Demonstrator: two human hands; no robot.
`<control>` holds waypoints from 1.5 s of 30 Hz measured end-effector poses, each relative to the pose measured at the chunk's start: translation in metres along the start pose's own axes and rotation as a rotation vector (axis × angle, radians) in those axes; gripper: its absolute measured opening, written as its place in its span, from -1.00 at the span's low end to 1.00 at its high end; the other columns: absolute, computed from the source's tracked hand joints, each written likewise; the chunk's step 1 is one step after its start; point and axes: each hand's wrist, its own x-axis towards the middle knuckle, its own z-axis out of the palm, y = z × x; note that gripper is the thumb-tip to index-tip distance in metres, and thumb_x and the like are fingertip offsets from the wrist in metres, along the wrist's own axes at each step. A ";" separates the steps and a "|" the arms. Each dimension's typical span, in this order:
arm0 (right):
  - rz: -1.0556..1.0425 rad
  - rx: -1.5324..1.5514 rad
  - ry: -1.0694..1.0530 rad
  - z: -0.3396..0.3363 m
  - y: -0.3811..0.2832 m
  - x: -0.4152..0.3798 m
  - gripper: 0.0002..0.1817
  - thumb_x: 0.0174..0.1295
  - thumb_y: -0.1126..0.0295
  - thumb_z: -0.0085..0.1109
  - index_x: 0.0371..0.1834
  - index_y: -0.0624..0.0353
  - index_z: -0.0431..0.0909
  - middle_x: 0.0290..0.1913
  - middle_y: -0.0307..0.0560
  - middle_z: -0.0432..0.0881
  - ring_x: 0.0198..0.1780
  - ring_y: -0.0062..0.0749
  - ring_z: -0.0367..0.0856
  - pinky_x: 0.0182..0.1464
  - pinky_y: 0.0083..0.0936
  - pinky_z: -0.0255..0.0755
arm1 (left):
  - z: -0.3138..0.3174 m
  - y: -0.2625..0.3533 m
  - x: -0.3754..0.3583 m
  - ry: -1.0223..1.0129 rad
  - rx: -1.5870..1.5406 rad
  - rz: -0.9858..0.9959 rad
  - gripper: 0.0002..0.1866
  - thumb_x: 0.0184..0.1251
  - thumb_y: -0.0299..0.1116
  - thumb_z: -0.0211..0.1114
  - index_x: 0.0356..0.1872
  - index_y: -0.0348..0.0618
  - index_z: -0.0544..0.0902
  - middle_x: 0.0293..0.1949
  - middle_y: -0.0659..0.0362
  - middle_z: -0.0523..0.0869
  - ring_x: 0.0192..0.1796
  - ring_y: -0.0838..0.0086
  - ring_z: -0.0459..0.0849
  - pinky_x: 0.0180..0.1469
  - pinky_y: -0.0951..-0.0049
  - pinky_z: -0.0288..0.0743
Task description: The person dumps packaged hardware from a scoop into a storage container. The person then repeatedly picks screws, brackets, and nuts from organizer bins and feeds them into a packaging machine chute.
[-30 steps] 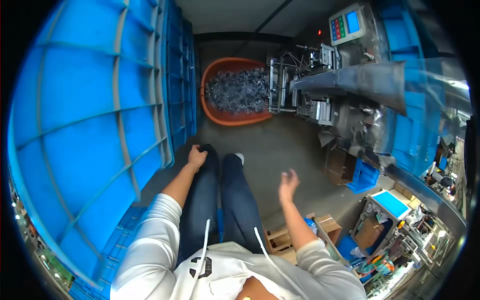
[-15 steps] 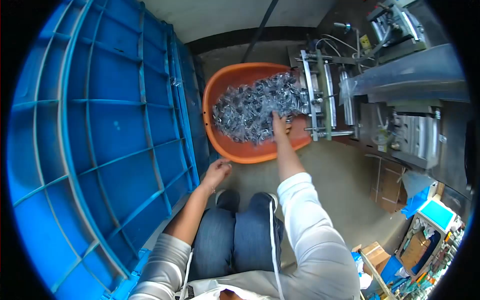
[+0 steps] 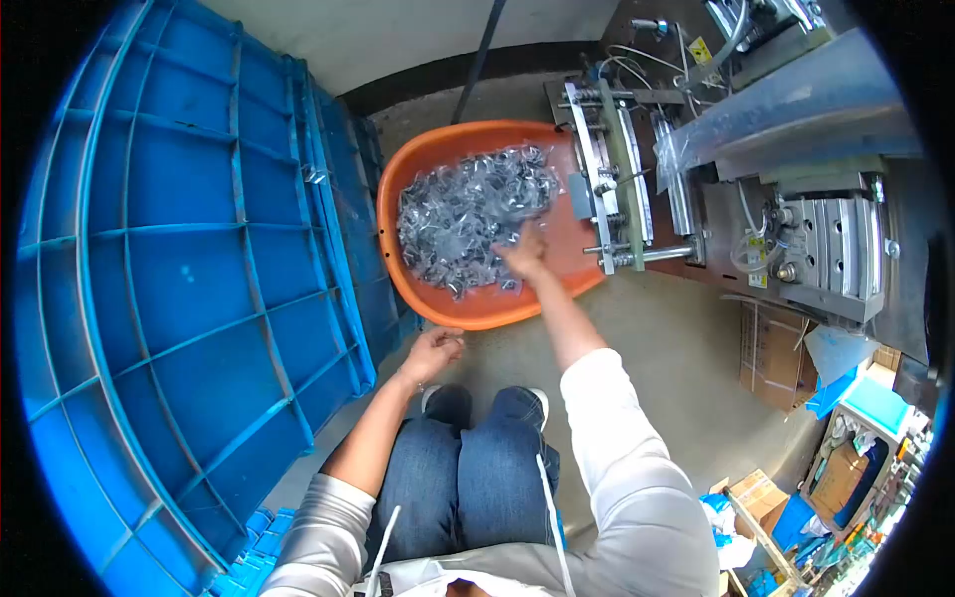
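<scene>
At the far left we see a stack of blue crates (image 3: pixel 189 249) standing on edge, their ribbed undersides facing us and filling most of that side of the view. Just right of the crates, our left hand (image 3: pixel 434 350) hangs low above the concrete floor (image 3: pixel 676 358), close to the near rim of the orange tub (image 3: pixel 393 254) but not touching it; its fingers are curled loosely inward and it holds nothing. Below the hand, our knees in dark jeans (image 3: pixel 468 468) point toward the tub. The tub sits on the floor between the crates and the machine and holds a heap of small clear plastic packets (image 3: pixel 458 214), piled mostly toward its left and far side. Our right hand (image 3: pixel 524 255) reaches into the tub at the right edge of the heap, where it is blurred; the fingers rest among the packets, and we cannot tell whether they are closed on any. To the right, a metal machine (image 3: pixel 756 199) with rails and a grey chute overhangs the tub's right rim. At the lower right, cardboard boxes (image 3: pixel 771 348) stand beside the machine.
</scene>
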 end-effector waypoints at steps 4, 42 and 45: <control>0.203 0.576 -0.484 -0.112 -0.033 -0.009 -0.40 0.25 0.17 0.16 0.27 0.30 0.30 0.20 0.21 0.43 0.20 -0.03 0.41 0.25 -0.23 0.24 | 0.002 0.003 0.004 0.006 -0.076 0.053 -0.60 0.24 -0.42 0.21 0.09 -0.36 0.50 -0.27 0.16 0.68 -0.26 0.54 0.64 -0.16 0.55 0.53; 1.206 1.541 -0.283 -0.103 -0.018 -0.177 -0.64 0.30 0.23 0.09 0.09 0.12 0.36 0.01 -0.13 0.58 -0.01 -0.24 0.61 0.04 -0.08 0.46 | -0.052 0.141 0.146 0.956 1.348 0.545 -0.16 0.00 -0.14 0.39 0.31 -0.23 0.22 0.34 -0.15 0.25 0.40 -0.05 0.17 0.39 0.07 0.10; 1.314 1.512 -0.267 -0.125 -0.007 -0.218 -0.64 0.31 0.25 0.07 0.10 0.14 0.38 0.02 -0.09 0.59 0.04 -0.22 0.59 0.08 -0.07 0.45 | -0.082 0.134 0.181 0.580 1.321 0.477 -0.12 0.05 -0.17 0.41 0.38 -0.16 0.16 0.29 -0.04 0.37 0.35 0.11 0.31 0.32 0.19 0.23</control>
